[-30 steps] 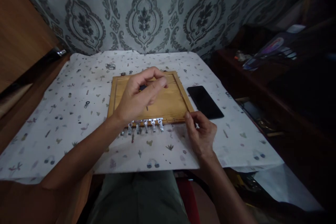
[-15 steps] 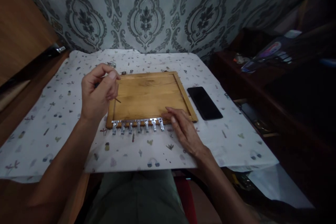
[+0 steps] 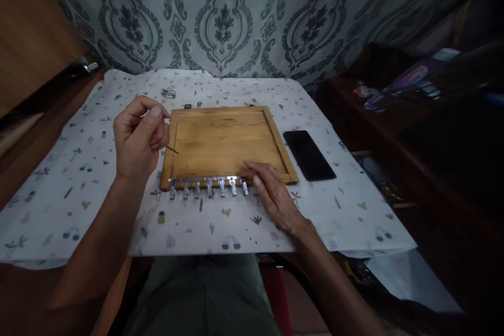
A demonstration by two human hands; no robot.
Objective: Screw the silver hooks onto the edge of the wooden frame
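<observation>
In the head view, the left grip point(image 3: 138, 139) is curled closed around a thin rod point(image 3: 172, 150), whose tip juts down and rightward over the left rim of a wooden tray point(image 3: 220, 139); the rest is hidden in the fist. The right grip point(image 3: 275, 199) lies across the tray's near rim, fingers stretched out together; whether it pinches anything cannot be told. Just left of those fingertips, seven metal hooks point(image 3: 210, 187) run in a row along that rim, toward the side below the left grip. The tray is a shallow framed panel, its floor between the grips and beyond them. A dark phone point(image 3: 310, 155) lies right of the right grip, near the tray. Patterned cloth spreads leftward from the left grip, and the table point(image 3: 185, 244) ends below both grips.
</observation>
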